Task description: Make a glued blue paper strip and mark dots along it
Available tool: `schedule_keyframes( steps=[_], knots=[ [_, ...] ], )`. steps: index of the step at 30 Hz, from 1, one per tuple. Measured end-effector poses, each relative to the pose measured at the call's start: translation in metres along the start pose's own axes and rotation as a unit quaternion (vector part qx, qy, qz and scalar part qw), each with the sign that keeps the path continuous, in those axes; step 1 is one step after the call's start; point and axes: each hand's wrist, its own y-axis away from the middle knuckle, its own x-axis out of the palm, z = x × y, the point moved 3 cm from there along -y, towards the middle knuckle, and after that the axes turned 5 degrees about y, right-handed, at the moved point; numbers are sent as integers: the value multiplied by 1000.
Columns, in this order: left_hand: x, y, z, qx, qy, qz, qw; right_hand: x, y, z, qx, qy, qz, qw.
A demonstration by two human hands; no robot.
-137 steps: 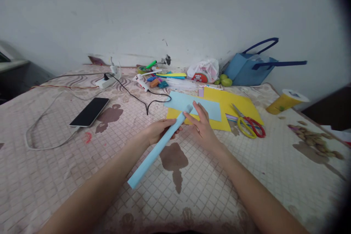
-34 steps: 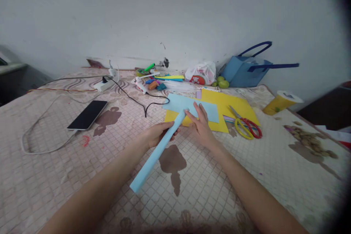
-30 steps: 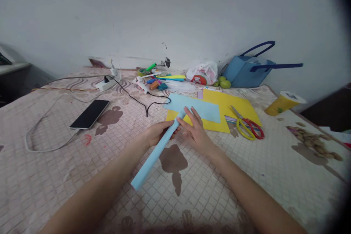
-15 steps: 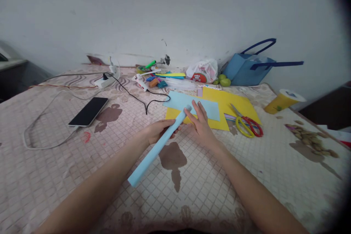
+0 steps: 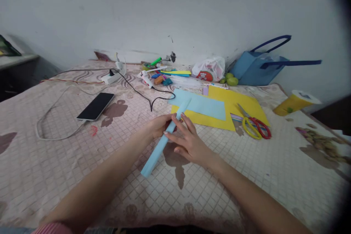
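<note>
A light blue paper tube [image 5: 156, 155] slants across the middle of the view, its near end toward me. My left hand [image 5: 160, 125] is closed around the tube's middle from the left, some fingers hidden behind it. On the tube's upper side rest the fingertips of my right hand [image 5: 192, 144], its fingers stretched and spread rather than wrapped. Behind the tube's far end lies a flat light blue sheet [image 5: 208, 108] on yellow paper [image 5: 214, 121]. To the right, scissors [image 5: 253, 124] with yellow and red handles lie by the papers.
A phone [image 5: 95, 106] with a cable lies at left, near a power strip [image 5: 111, 77]. At the back are a glue gun [image 5: 146, 79], a white plastic bag [image 5: 210, 70], green fruit [image 5: 231, 79] and a blue bag [image 5: 253, 67]. A yellow container [image 5: 294, 103] stands at right.
My right hand has moved from the tube's far end down to its middle, beside my left hand. The tube's near end has shifted slightly up and right as the view turned left.
</note>
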Motion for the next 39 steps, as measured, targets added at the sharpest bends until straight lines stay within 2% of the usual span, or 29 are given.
schedule_keyframes(
  steps=[4, 8, 12, 14, 17, 20, 24, 26, 28, 29, 31, 33, 34, 36, 37, 39],
  knots=[
    [2, 5, -4, -6, -1, 22, 1000, 4, 0, 20, -49, -12, 26, 998],
    [0, 6, -8, 19, -15, 3, 1000, 9, -1, 42, -98, -21, 63, 993],
    [-2, 4, -6, 11, -9, -8, 1000, 11, -2, 45, -126, -10, 77, 989],
    [-1, 2, -3, -7, -1, -5, 1000, 9, -2, 33, -98, 7, 58, 994],
    [-1, 0, -1, 0, 7, -4, 1000, 0, -2, 3, 1, 36, 2, 999],
    [0, -1, 0, 25, -5, -5, 1000, -8, 2, -30, 92, 54, -50, 993],
    [4, 3, 3, 8, -31, 20, 999, -9, 12, -72, 178, 39, -104, 978],
    [5, 5, 5, 5, -42, 27, 999, -7, 18, -90, 241, -8, -158, 958],
    [6, 6, 5, 7, -54, 32, 998, -4, 22, -102, 315, -116, -206, 919],
    [7, 6, 6, 10, -60, 32, 998, -1, 24, -105, 352, -199, -217, 889],
    [7, 6, 6, 18, -75, 27, 997, 8, 23, -102, 401, -385, -205, 805],
    [7, 6, 6, 28, -95, 22, 995, 16, 19, -92, 416, -530, -165, 720],
    [7, 6, 7, 33, -107, 21, 994, 18, 17, -87, 417, -572, -148, 691],
    [6, 5, 7, 46, -131, 13, 990, 20, 15, -80, 425, -598, -142, 664],
    [5, 5, 7, 56, -142, 4, 988, 19, 16, -78, 434, -584, -160, 667],
    [3, 3, 6, 76, -165, -19, 983, 11, 17, -80, 444, -507, -232, 701]
  ],
)
